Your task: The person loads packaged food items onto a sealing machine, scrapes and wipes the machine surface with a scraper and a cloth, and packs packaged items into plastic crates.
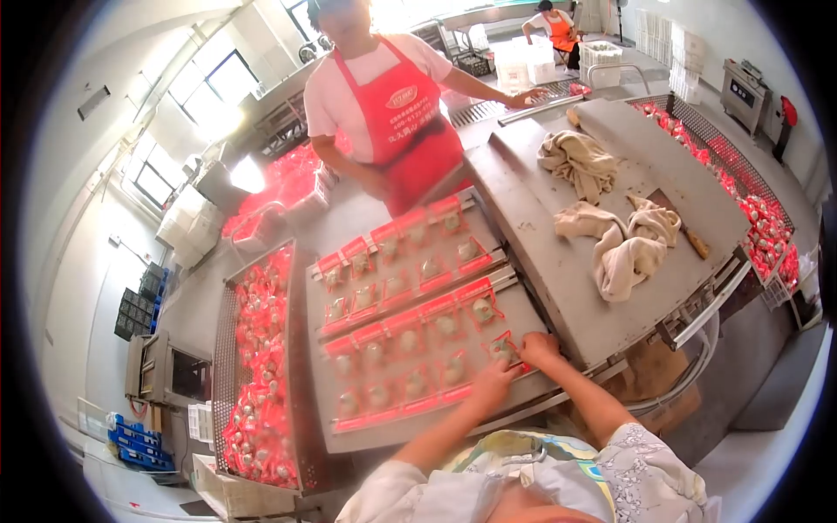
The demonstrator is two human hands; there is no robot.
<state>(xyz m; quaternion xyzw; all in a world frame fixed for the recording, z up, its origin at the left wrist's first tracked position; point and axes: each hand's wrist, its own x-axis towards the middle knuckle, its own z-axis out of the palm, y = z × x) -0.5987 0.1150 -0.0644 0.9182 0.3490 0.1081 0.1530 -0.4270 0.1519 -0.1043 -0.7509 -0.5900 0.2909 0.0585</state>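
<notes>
Both my hands meet at the right end of the nearer row on a metal vacuum-sealer bed (418,342). My left hand (493,385) closes on the lower edge of a clear, red-edged pouch (502,349) with a pale, egg-like round thing inside. On the pouch's right side, my right hand (539,349) has its fingers curled against it; the fingertips are partly hidden. Similar filled pouches (446,324) lie in rows to the left, along red-edged strips. A second double row of pouches (397,283) lies beyond a metal bar.
At right, a raised metal lid (540,227) carries crumpled cloths (632,244) and a wooden-handled tool (693,240). Perforated bins of red pouches (261,366) flank the machine. Across it stands a co-worker in a red apron (405,113); another person (558,33) sits farther back.
</notes>
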